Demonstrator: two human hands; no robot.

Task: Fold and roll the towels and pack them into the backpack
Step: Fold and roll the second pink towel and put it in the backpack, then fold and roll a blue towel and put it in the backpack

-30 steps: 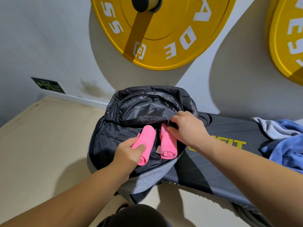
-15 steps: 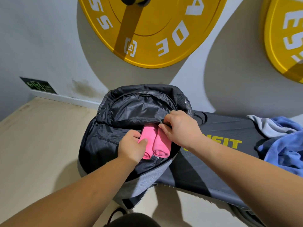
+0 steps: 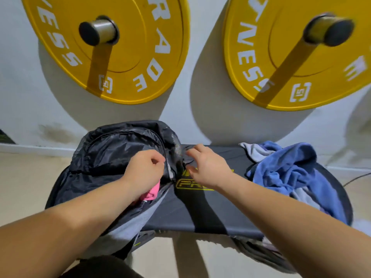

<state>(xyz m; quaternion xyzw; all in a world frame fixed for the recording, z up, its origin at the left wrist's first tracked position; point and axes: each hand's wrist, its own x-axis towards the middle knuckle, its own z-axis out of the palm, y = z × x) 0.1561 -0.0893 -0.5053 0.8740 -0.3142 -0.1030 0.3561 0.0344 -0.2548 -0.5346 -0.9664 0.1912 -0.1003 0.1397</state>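
Only an edge of pink towel (image 3: 151, 192) shows under the left hand (image 3: 143, 171); 0.5 s ago 2 rolls lay exposed in the black backpack (image 3: 112, 151). Left fingers curl at its flap, grip unclear. The right hand (image 3: 208, 167), fingers loosely apart, has shifted to the rim. Beyond it, a blue towel (image 3: 285, 169) lies on the bench (image 3: 200, 213). 2 yellow plates (image 3: 140, 37) read "RADE", "NESS".

Left hand (image 3: 143, 171), right hand (image 3: 206, 167) crowd backpack (image 3: 112, 149) mouth; bench (image 3: 200, 213) beyond free to blue towels (image 3: 291, 173).
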